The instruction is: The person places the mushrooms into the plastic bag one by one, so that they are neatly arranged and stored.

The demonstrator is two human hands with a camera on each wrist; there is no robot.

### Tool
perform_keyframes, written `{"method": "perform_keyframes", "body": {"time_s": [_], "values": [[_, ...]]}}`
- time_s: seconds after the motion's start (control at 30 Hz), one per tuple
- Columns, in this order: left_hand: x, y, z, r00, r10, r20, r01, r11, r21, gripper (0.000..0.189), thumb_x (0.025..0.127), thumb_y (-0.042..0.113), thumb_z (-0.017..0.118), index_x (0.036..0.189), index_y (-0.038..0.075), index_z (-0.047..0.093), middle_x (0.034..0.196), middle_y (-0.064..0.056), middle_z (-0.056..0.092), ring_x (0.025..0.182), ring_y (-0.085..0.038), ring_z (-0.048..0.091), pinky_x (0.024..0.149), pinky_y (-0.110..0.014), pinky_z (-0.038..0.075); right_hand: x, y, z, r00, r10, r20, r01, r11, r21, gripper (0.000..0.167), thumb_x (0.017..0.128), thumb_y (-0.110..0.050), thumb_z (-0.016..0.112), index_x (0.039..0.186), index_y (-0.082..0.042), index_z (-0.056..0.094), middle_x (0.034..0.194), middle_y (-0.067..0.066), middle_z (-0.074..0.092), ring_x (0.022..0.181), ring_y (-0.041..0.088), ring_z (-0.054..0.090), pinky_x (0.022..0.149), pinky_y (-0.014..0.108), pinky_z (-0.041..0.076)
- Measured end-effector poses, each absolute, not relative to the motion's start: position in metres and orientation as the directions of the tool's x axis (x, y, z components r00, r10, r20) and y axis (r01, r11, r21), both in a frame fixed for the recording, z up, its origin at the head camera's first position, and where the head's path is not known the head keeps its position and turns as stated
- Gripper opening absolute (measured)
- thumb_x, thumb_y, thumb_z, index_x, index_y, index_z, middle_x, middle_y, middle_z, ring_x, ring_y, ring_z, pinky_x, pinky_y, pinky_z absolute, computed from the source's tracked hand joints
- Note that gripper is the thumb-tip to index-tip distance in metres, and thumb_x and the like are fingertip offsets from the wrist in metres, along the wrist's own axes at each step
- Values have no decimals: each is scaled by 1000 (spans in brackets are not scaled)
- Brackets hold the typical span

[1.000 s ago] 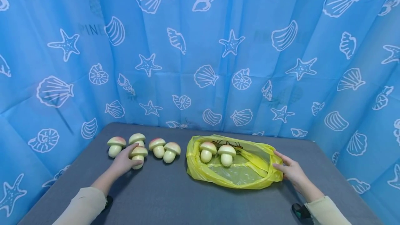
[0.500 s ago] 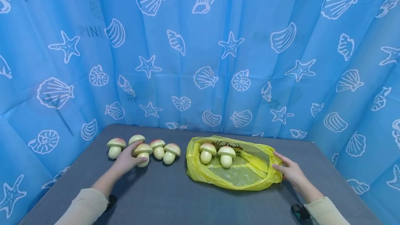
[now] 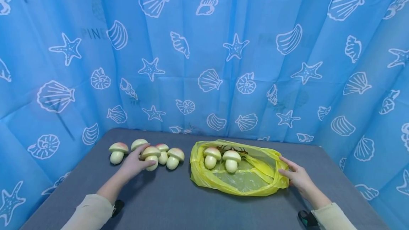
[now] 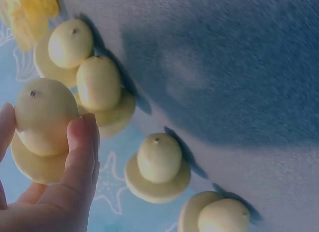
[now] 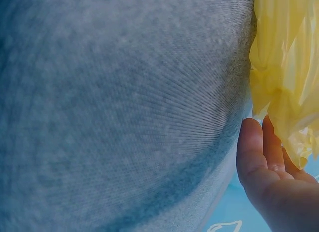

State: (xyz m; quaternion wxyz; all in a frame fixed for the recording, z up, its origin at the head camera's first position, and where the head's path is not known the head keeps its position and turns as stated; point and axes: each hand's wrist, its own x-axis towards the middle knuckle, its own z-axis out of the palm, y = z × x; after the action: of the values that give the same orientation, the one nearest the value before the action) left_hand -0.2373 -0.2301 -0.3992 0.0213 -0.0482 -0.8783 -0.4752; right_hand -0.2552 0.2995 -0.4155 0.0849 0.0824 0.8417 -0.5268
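Note:
My left hand (image 3: 132, 166) pinches a pale toy mushroom (image 3: 151, 151) between thumb and fingers, overlapping the group of mushrooms in the head view. The left wrist view shows its rounded stem (image 4: 45, 112) held between the fingertips. On the far right, the right hand (image 3: 300, 178) rests its extended fingers (image 5: 250, 142) against the side of a yellow plastic bag (image 3: 204, 180). Inside the wide-mouthed bag sit two similar toy mushrooms, a left one (image 3: 211, 159) and a right one (image 3: 231, 164).
Around the left hand stand more toy mushrooms: one at the far left (image 3: 117, 153), one partly hidden behind the fingers (image 3: 138, 143), and two to the right, a farther (image 3: 163, 148) and a nearer one (image 3: 174, 159). A blue seashell-patterned curtain (image 3: 191, 63) hangs behind the grey table (image 3: 179, 201).
My left hand has moved to the right with the toy mushroom in its grip. The right hand and the bag have stayed in place.

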Motion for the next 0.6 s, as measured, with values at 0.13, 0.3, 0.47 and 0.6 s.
{"method": "perform_keyframes", "body": {"time_s": [0.13, 0.3, 0.47, 0.6], "values": [[-237, -226, -397, -994, 79, 80, 110, 543, 832, 76, 89, 19, 72, 148, -7, 31, 149, -32, 28, 126, -49, 42, 83, -48, 51, -256, 300, -416, -972, 49, -228, 227, 434, -872, 67, 101, -22, 55, 154, -4, 18, 155, 33, 4, 138, 53, 9, 101, 63, 34], [-236, -219, -394, -992, 87, 87, 120, 540, 833, 75, 90, 20, 72, 148, -6, 32, 149, -31, 29, 133, -48, 33, 90, -52, 47, -255, 302, -415, -975, 40, -218, 214, 433, -876, 68, 101, -23, 55, 154, -4, 18, 155, 33, 4, 138, 53, 11, 99, 61, 37], [-233, -210, -394, -996, 73, 49, 78, 481, 873, 75, 89, 16, 73, 148, -4, 32, 147, -31, 32, 114, -41, 53, 77, -43, 53, -255, 302, -417, -974, 41, -224, 219, 440, -871, 68, 101, -23, 55, 154, -3, 18, 154, 33, 4, 138, 54, 10, 97, 60, 40], [-232, -202, -394, -996, 73, 46, 74, 441, 894, 73, 88, 15, 73, 148, -2, 34, 145, -30, 37, 105, -33, 56, 73, -41, 53, -255, 300, -417, -969, 54, -241, 240, 433, -869, 67, 101, -22, 55, 154, -3, 19, 154, 34, 5, 137, 53, 14, 94, 57, 43]]}}
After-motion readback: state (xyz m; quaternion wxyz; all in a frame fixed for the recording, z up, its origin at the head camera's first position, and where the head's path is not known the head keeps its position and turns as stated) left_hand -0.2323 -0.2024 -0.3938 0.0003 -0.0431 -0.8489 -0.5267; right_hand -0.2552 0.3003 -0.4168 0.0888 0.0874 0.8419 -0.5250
